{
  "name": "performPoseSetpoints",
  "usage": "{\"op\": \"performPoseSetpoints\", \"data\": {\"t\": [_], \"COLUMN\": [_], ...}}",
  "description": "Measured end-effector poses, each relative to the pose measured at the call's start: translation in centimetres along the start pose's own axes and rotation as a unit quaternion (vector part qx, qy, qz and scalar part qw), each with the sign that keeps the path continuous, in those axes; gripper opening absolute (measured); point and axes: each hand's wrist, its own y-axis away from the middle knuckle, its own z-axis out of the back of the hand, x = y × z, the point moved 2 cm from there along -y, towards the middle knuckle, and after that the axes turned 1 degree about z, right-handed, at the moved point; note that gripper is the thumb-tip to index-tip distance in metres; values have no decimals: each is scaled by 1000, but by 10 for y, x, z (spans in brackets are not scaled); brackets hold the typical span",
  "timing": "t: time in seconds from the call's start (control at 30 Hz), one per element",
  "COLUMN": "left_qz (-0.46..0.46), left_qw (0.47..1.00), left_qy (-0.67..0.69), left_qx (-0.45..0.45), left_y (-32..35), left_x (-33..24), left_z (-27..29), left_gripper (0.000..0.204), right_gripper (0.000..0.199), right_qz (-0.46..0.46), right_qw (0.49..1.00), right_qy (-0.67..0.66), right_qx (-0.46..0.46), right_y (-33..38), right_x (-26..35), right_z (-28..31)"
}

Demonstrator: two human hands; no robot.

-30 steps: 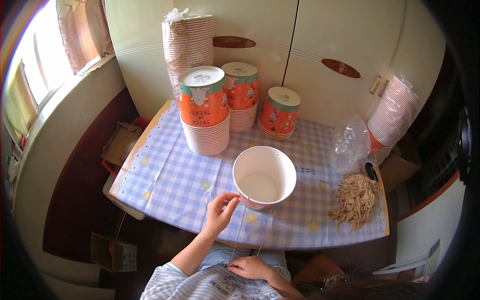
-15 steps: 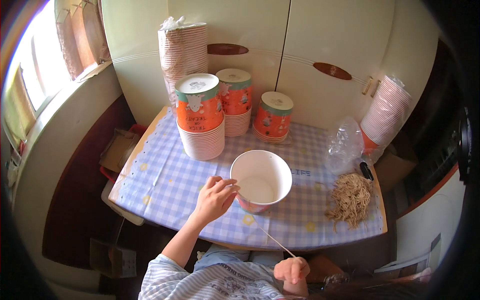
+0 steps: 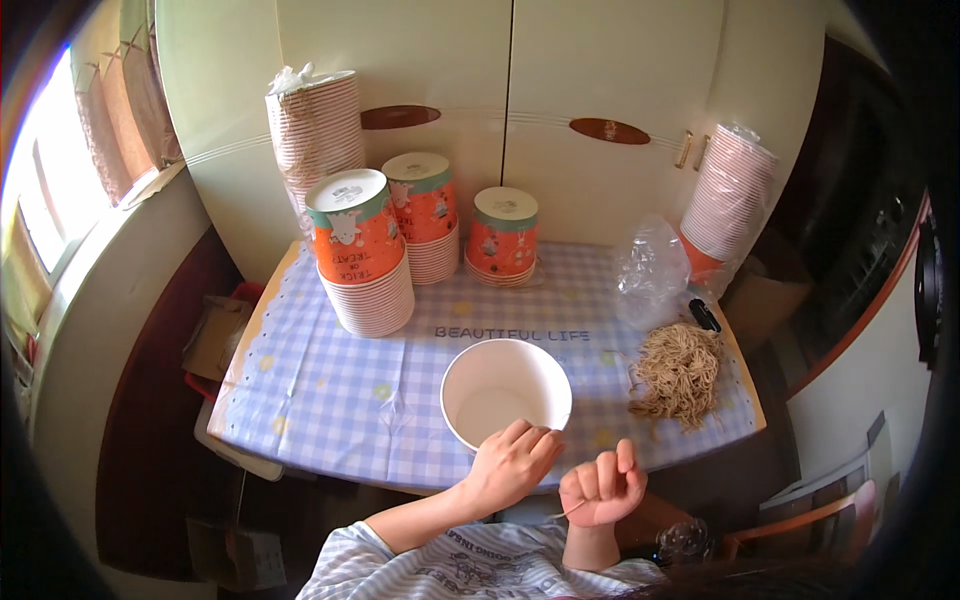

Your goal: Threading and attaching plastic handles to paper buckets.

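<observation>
Head view: two bare hands at the near edge of the counter. The left hand (image 3: 515, 465) is bent over the near rim of a round, white-lined paper tub (image 3: 506, 390); its fingertips are hidden, so whether that grip is closed on anything cannot be told. The right hand (image 3: 603, 490), just right of it, has its grip curled into a loose fist around a thin beige cord (image 3: 571, 511), a short length of which shows at the palm. The tub stands mouth up on a blue-and-white checked cloth (image 3: 300, 400) covering the counter (image 3: 270, 318). To the right lie a tangled heap of beige string (image 3: 678, 374) and a crumpled clear plastic bag (image 3: 650, 272). Far left, an upside-down stack of orange-and-green paper tubs (image 3: 362, 250) stands before a cream cabinet (image 3: 610, 60).
</observation>
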Motion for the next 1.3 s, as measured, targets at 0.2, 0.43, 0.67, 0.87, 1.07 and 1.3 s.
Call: {"op": "performPoseSetpoints", "data": {"t": [0.2,0.43,0.67,0.87,1.07,1.3], "left_qz": [95,102,195,248,184,143], "left_qw": [953,946,900,951,968,984], "left_qy": [285,294,379,150,-18,35], "left_qx": [50,88,89,-110,-167,-104], "left_y": [13,32,50,52,36,25], "left_x": [-14,-9,-2,31,68,79], "left_z": [18,15,17,54,59,57], "left_gripper": [22,18,14,17,22,23], "right_gripper": [23,30,34,33,16,35], "right_qz": [90,91,93,161,-60,-234], "right_qw": [995,983,963,725,703,350], "right_qy": [40,158,251,655,695,870], "right_qx": [-6,-37,-15,139,138,257], "right_y": [-16,-17,-17,-34,-57,-104], "right_x": [8,-12,-25,-22,-23,-21], "right_z": [-8,-10,-7,-12,-6,-4]}}
